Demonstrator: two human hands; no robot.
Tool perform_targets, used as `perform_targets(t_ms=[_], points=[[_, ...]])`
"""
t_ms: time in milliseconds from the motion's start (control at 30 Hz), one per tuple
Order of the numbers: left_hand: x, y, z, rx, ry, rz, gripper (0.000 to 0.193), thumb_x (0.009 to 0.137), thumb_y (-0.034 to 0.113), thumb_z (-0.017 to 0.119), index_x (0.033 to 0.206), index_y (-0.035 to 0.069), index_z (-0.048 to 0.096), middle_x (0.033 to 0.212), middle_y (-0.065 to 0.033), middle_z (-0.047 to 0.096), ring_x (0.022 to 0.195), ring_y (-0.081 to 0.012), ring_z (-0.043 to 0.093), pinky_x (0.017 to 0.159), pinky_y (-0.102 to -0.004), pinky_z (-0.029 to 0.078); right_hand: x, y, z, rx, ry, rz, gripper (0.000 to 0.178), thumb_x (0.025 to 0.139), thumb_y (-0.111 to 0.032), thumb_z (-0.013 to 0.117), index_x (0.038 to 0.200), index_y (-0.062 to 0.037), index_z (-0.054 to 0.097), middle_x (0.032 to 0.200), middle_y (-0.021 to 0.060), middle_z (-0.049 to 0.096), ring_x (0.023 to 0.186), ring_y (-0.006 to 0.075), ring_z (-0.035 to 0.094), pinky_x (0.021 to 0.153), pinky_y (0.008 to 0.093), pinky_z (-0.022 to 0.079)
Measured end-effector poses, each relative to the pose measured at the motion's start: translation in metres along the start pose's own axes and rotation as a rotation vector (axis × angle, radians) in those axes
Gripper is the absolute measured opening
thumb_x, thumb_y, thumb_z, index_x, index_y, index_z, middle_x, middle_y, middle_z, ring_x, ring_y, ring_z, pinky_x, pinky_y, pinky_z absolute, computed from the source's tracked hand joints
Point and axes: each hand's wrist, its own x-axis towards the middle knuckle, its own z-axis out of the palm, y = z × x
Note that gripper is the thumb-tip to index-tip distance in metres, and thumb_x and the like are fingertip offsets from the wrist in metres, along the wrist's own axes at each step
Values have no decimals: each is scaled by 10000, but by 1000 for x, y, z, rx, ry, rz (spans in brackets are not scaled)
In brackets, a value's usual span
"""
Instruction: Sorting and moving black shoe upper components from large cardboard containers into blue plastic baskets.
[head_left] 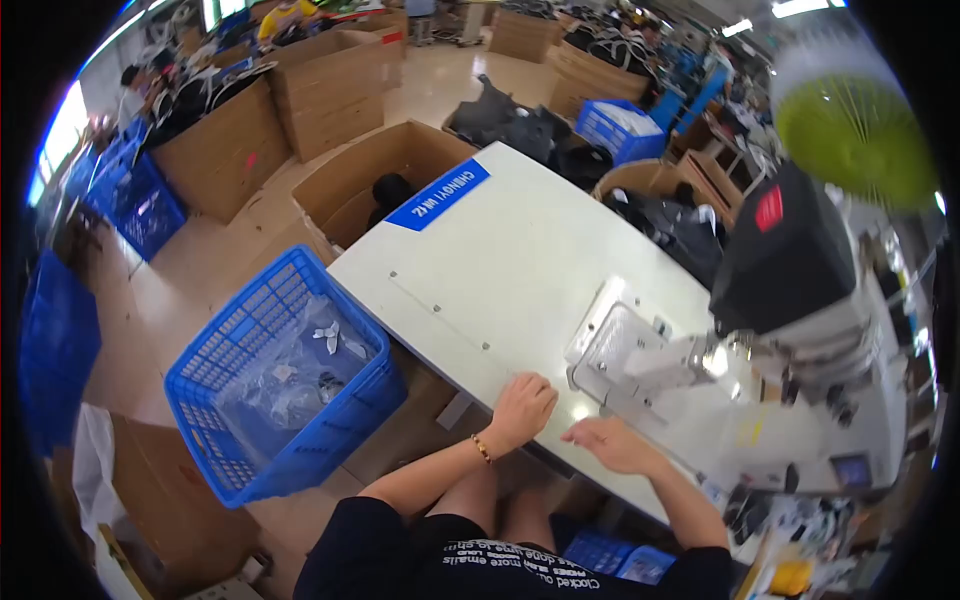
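Lap: dark shirt (520, 570) at the lower edge of view; a low crate (598, 553) shows beside it, below the tabletop (520, 250).
Left hand: the left hand (522, 408) is at the tabletop's near edge, bracelet (481, 447) on the wrist. Fingers curl together; nothing shows between them. Cannot tell if a small piece is pinched there.
Right hand: the right hand (612, 445) is at the same edge, just right of the left hand, apart from it. Fingers partly bent, blurred; no held thing visible. Cannot tell whether they close on anything.
Machine: the sewing machine (785, 255) occupies the right part of the tabletop, its pale bed plate (612, 345) just beyond the hands. No contact seen between fingers and plate.
Blue crate: the tall crate (318, 445) stands just off the tabletop's near left corner, clear bags (285, 395) inside. Rim-to-edge contact unclear.
Blue label: the label (438, 195) lies along the tabletop's left edge, toward the far left corner.
Far cartons: one carton (345, 172) sits beyond the left edge, another (618, 180) beyond the far edge with dark fabric (660, 222) in it.
Background: co-worker in yellow (287, 18), well apart.
Risk, fingers: my judgement, a hand straying under the machine's working end could be hurt if the machine starts.
Risk, small parts: anything loose at the near edge could drop to the lap if a forearm sweeps it.
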Motion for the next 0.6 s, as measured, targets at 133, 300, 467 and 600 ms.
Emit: perform_targets(t_ms=[133,300,467,600], points=[[10,-10,-19,-113,-45,31,126,715,167,560,667,51,544,731,-67,509,759,-246,482,673,-334,383,14,33,18,-235,-165,32,250,803,-213,451,835,-7,589,762,175,576,724,307,548,666,350,426],[-31,22,-72,-231,-308,-345,259,761,250,535,632,26,549,662,-97,513,659,-276,489,633,-360,398,-17,40,33,-161,-160,39,283,793,-253,462,770,3,582,733,189,568,699,331,544,633,379,418],[-121,36,-168,3,-643,-658,325,727,347,554,708,26,603,761,-151,577,732,-303,555,648,-380,441,1,5,43,-219,-349,208,319,813,-287,465,785,3,595,762,177,581,714,289,564,635,333,433],[-207,32,-224,329,-792,-1063,379,695,369,574,835,17,592,849,-178,581,800,-298,569,694,-393,456,45,-49,53,-287,-481,25,340,815,-305,456,788,5,592,779,191,577,766,314,550,664,341,426]])
